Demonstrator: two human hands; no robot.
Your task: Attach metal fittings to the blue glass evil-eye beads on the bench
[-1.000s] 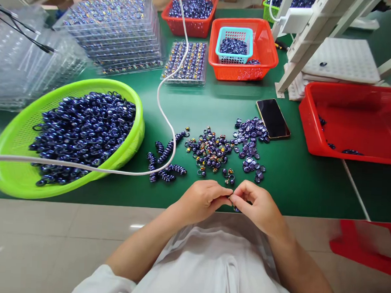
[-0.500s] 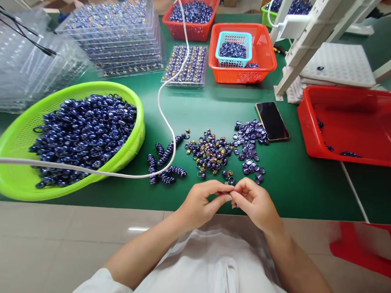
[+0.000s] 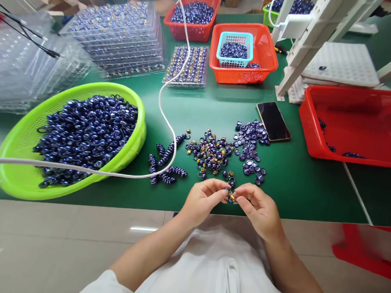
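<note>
At the table's front edge, my left hand (image 3: 203, 201) pinches a small shiny dark-blue ring piece with a gold part (image 3: 232, 197) between thumb and forefinger. My right hand (image 3: 260, 211) has its thumb and fingertips closed on the other side of the same piece. The fingers hide much of it. Just beyond my fingertips lies a pile of dark-blue and gold ring pieces (image 3: 211, 151). To its right are flat dark-blue caps (image 3: 251, 134). On the left, dark-blue rings lie stacked in short rows (image 3: 169, 154).
A green basket (image 3: 139, 130) heaped with dark-blue rings stands left, crossed by a white cable (image 3: 162, 112). A phone (image 3: 273, 121) lies beyond the caps. Red bins (image 3: 353, 146) stand right and an orange basket (image 3: 243, 77) at the back. Clear trays (image 3: 131, 51) are stacked behind; a person sits opposite.
My fingertips have moved slightly apart, and the ring piece with its gold part now shows between them. The view has shifted slightly.
</note>
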